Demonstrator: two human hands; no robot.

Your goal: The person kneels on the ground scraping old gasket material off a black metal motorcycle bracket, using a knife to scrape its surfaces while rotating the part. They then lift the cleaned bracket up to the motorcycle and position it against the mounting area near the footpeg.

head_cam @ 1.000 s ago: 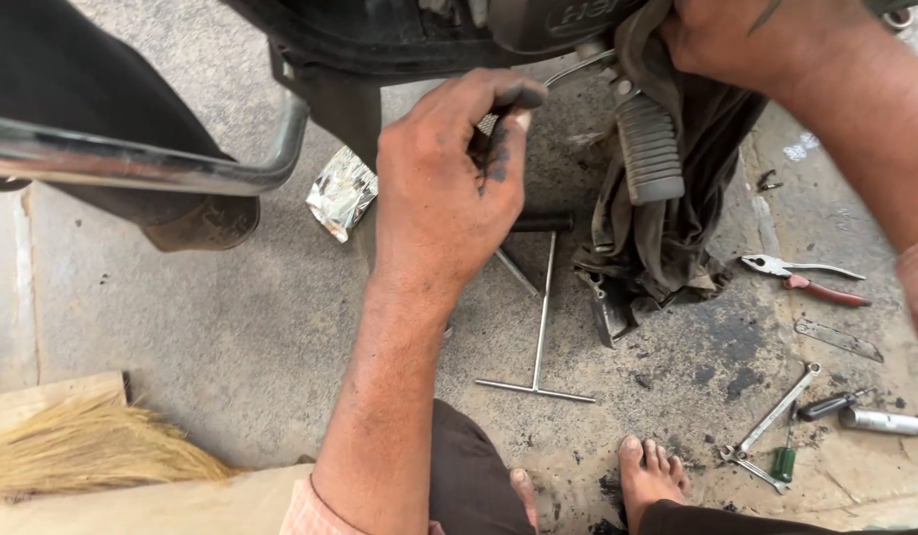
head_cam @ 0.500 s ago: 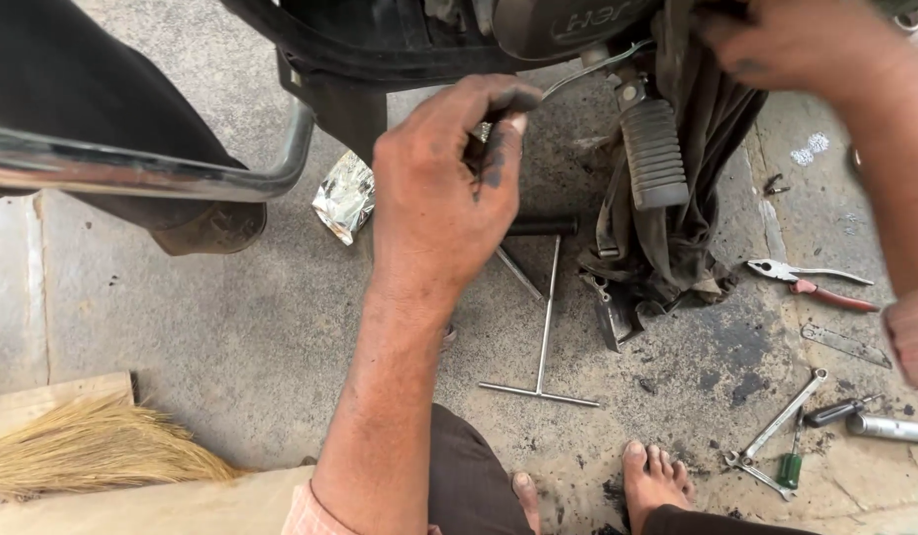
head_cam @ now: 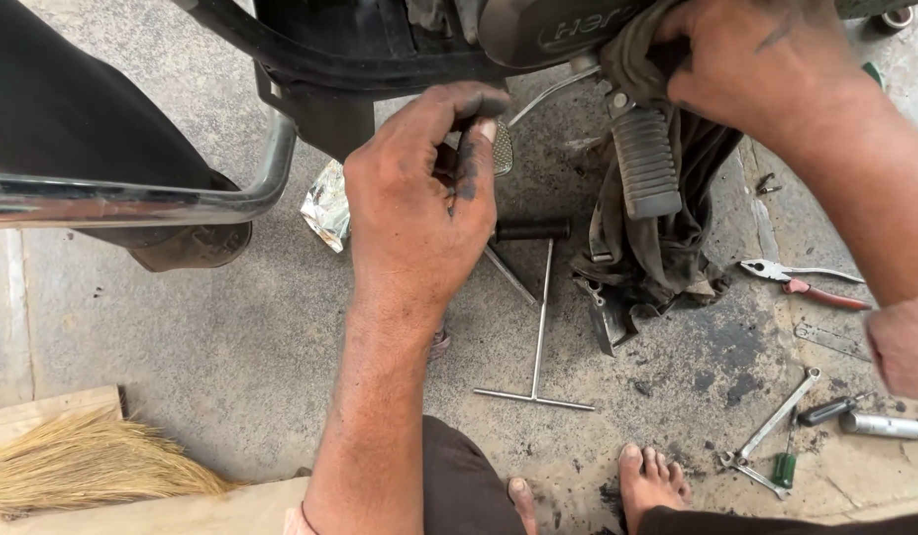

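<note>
Greasy left hand fingers curled under engine; right hand gripping dark rag

A: any packaging, labels, screens?
B: one crumpled foil wrapper, silver with coloured print, on the concrete floor under the chrome guard bar, just left of the left hand. No signs or screens.

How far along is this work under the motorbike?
Already done: tools are out on the floor, a T-handle wrench, pliers and spanners, with dark oily stains around them. In hand: the left hand pinches a small dark part below the engine, and the right hand presses a dirty rag by the footrest. Left: the tools lie scattered, and the pictures do not show how much of the job remains.
</note>
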